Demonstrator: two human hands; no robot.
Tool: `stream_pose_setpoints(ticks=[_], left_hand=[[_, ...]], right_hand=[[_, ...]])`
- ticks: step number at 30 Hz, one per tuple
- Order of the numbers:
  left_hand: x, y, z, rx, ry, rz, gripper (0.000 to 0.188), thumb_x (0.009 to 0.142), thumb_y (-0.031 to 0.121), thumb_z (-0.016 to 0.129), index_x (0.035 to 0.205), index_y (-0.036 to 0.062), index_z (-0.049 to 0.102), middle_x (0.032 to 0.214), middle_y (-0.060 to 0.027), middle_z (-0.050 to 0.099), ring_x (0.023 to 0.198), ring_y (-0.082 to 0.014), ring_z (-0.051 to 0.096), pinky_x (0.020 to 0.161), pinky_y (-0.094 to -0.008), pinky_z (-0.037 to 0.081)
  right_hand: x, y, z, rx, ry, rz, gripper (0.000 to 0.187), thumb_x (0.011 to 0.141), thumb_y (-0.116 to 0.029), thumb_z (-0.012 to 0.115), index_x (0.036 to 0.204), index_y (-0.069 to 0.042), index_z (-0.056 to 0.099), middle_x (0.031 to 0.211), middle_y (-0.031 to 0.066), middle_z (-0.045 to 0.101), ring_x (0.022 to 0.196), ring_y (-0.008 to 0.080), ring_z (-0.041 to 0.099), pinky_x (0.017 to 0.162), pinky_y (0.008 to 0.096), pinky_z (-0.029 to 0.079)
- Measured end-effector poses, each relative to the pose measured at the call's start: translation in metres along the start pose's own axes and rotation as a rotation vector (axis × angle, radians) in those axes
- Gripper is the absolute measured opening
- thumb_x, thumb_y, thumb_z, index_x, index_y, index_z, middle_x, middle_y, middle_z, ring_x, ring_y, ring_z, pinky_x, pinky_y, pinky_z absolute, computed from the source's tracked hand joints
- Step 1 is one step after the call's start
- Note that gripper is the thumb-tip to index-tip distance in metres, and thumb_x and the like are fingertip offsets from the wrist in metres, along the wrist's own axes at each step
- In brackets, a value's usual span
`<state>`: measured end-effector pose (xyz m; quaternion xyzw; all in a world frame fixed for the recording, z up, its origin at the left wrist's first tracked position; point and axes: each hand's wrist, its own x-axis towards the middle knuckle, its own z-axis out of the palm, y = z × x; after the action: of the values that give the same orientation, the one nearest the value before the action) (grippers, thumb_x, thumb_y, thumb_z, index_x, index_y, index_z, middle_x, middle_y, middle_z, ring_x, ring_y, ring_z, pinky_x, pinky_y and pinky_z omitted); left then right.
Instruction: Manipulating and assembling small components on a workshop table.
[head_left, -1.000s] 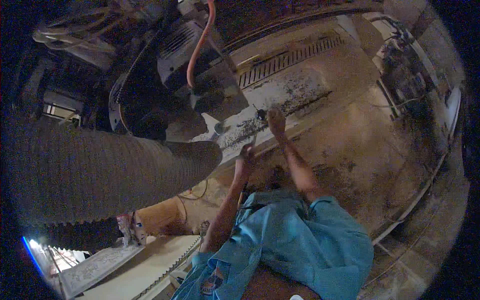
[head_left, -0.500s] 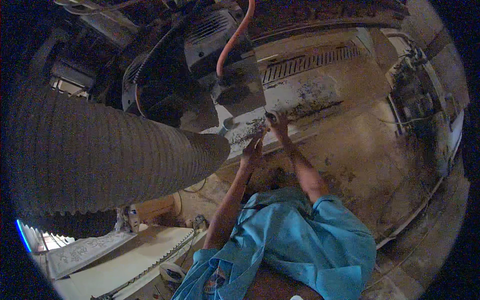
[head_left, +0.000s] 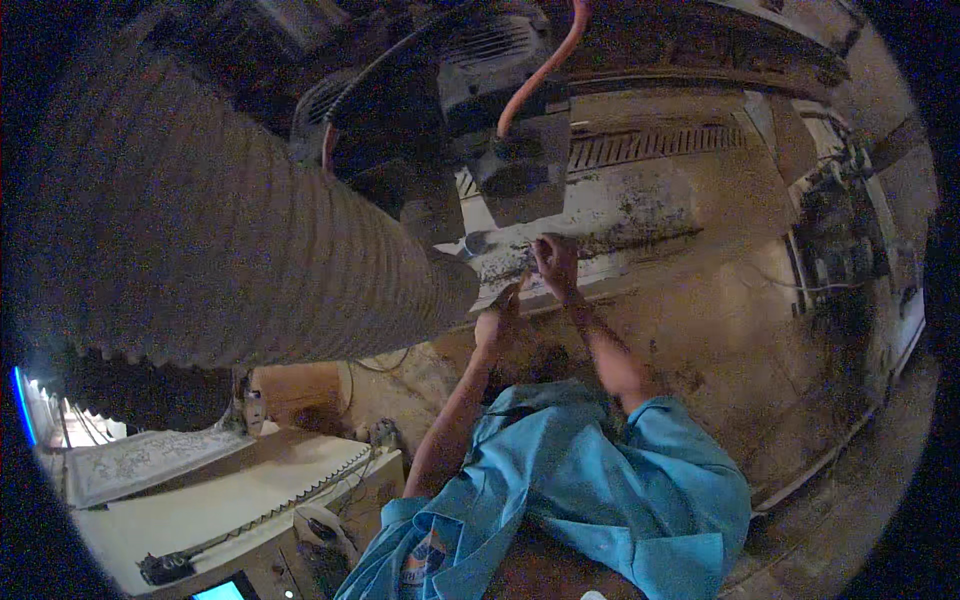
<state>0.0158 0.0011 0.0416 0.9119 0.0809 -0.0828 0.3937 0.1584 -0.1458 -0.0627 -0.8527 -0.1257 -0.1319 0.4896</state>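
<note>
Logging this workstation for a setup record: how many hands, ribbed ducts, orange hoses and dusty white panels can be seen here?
Hands: 2, left hand and right hand, both at the panel's near edge
Ribbed duct: 1
Orange hose: 1
Dusty white panel: 1
Total: 5

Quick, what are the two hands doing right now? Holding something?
Left hand: pressed at the edge of the dusty white panel; open or closed cannot be told.
Right hand: fingers curled on the panel; a grip cannot be told.
</note>
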Motion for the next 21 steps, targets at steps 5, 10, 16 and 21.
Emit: stream_pose_setpoints(ticks=[5,10,16,21], left_hand=[[-0.010,-0.007,-0.005,0.071,0.027,-0.022,0.046,0.085,0.027,0.057,0.130,0.0197,0.047,0.096,-0.0187,0.065,0.085,-0.0430,0.061,0.068,-0.0503,0.048],[-0.020,-0.018,-0.009,0.115,-0.064,-0.025,0.053,0.081,0.022,0.060,0.131,0.0169,0.045,0.107,-0.0206,0.062,0.091,-0.0440,0.059,0.075,-0.0519,0.048],[-0.022,-0.020,-0.007,0.027,-0.122,-0.033,0.052,0.082,0.021,0.058,0.132,0.0167,0.043,0.101,-0.0228,0.063,0.088,-0.0458,0.059,0.072,-0.0527,0.048],[-0.018,-0.032,0.000,-0.046,-0.025,0.208,0.047,0.088,0.026,0.051,0.133,0.0166,0.043,0.092,-0.0220,0.064,0.081,-0.0454,0.061,0.065,-0.0525,0.048]], right_hand=[[-0.010,-0.017,0.024,-0.118,0.014,-0.022,0.046,0.085,-0.035,0.066,0.117,-0.004,0.055,0.103,0.0197,0.062,0.095,0.0367,0.060,0.082,0.0436,0.047],[-0.020,-0.013,0.033,-0.148,-0.288,0.136,0.060,0.077,-0.035,0.073,0.125,-0.006,0.049,0.122,0.0188,0.055,0.110,0.0367,0.053,0.093,0.0435,0.042],[-0.021,-0.018,0.008,-0.109,-0.129,-0.020,0.059,0.075,-0.030,0.075,0.124,-0.006,0.051,0.118,0.0176,0.057,0.108,0.0357,0.054,0.092,0.0446,0.043],[-0.011,-0.020,-0.007,-0.004,-0.133,-0.054,0.058,0.075,-0.031,0.074,0.123,-0.007,0.052,0.114,0.0185,0.058,0.106,0.0359,0.055,0.090,0.0466,0.044]])
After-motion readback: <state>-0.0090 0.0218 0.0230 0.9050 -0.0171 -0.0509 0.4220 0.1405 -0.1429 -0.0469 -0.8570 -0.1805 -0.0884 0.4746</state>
